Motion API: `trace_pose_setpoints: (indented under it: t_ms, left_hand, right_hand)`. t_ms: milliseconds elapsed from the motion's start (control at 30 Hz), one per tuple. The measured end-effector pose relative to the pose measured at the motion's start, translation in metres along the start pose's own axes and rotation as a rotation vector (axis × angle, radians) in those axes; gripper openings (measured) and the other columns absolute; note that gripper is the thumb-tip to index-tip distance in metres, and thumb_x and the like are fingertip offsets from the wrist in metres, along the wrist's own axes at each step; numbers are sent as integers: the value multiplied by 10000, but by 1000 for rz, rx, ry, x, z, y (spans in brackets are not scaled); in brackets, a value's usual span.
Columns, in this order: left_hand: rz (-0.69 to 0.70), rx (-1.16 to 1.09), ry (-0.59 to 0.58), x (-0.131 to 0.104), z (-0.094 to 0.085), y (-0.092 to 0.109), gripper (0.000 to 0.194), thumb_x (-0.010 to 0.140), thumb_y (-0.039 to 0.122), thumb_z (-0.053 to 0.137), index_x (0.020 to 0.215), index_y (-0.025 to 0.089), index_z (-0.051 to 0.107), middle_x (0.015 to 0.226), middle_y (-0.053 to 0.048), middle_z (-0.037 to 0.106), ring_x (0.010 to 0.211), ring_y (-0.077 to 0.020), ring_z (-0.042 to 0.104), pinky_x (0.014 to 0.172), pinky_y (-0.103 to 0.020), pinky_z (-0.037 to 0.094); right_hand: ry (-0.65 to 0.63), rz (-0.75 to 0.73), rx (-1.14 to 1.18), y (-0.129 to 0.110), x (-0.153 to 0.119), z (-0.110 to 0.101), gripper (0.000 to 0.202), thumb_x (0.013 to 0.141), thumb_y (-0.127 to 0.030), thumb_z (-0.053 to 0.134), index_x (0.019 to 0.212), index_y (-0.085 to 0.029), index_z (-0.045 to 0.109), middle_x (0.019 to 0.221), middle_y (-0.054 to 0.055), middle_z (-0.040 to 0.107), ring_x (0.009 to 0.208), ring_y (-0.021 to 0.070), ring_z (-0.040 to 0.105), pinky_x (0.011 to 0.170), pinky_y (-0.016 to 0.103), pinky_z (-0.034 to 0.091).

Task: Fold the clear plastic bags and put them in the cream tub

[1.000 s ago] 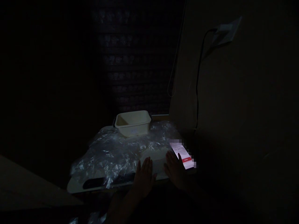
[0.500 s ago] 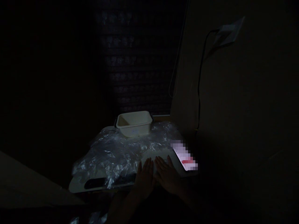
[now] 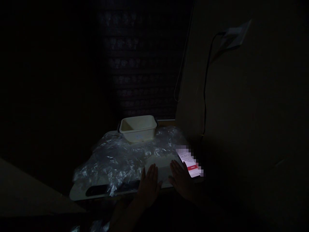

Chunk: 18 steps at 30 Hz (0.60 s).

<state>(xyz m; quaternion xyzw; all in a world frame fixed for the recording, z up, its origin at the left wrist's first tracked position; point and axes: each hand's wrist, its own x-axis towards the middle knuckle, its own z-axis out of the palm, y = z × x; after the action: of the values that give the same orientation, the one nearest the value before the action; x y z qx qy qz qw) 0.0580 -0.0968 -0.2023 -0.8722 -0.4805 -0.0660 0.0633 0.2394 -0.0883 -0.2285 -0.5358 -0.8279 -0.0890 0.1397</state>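
In the dim head view, my left hand lies flat at the front edge of a pale board, fingers stretched forward and nothing held. My right hand is to its right, palm down with fingers extended, close to a lit phone. Between and beyond the hands is a pale, flat patch, whose material I cannot make out. Crumpled clear plastic covers much of the board to the left of my left hand and behind both hands.
A cream plastic tub with dark side handles stands at the back of the board. A wall outlet with a hanging black cable is at the upper right. Dark slatted blinds hang behind.
My right hand has moved right, away from my left hand and nearer the phone, opening a gap over the pale patch. My left hand is almost unmoved.
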Motion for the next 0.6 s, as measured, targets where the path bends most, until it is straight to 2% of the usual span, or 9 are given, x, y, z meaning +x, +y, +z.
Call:
trace_pose_setpoints:
  t_ms: [133,233,300,367,433,533,600]
  left_hand:
    - [-12,8,14,0,3,0,485,795,382,144,1183,118,269,1241,-91,270,1148,-202,169,909,-421,130]
    - [-35,4,10,1,6,3,489,793,385,153,1180,114,277,1236,-99,278,1144,-216,178,898,-435,145]
    - [-64,1,17,0,7,5,505,786,405,163,1174,108,292,1228,-110,294,1136,-234,194,892,-441,153]
    - [-100,-13,24,-3,6,7,533,777,431,168,1176,99,289,1223,-121,301,1123,-247,220,885,-435,169]
    - [-124,-33,22,-7,3,9,555,768,448,175,1185,94,269,1222,-128,300,1105,-254,253,875,-425,193]
    - [-132,-46,-4,-15,-4,11,519,768,407,206,1193,114,257,1224,-119,300,1084,-255,285,856,-414,221]
    - [-142,-41,-30,-20,-8,14,473,766,342,235,1193,140,261,1228,-105,297,1078,-252,293,846,-415,229]
  right_hand:
    - [63,81,17,0,-4,-7,425,775,-327,262,1116,-101,379,1169,124,385,1109,233,264,902,471,129]
    - [94,191,140,-7,-20,-13,351,774,-266,257,1040,-161,462,1115,82,455,1053,208,357,877,406,249]
    - [63,298,279,-16,-35,-11,321,762,-268,275,936,-187,531,1018,76,529,965,215,443,822,384,323]
    - [-29,440,480,-26,-51,-4,304,751,-298,297,814,-190,574,874,82,591,807,205,527,734,357,384]
    - [-108,568,716,-37,-62,5,304,732,-357,327,737,-192,581,770,71,608,714,188,548,675,332,407]
    - [-251,729,1147,-52,-65,17,360,692,-453,359,750,-164,565,723,68,609,637,172,565,574,303,432]
    - [-297,768,1376,-60,-58,19,427,666,-501,361,780,-137,552,726,85,607,629,181,573,535,303,437]
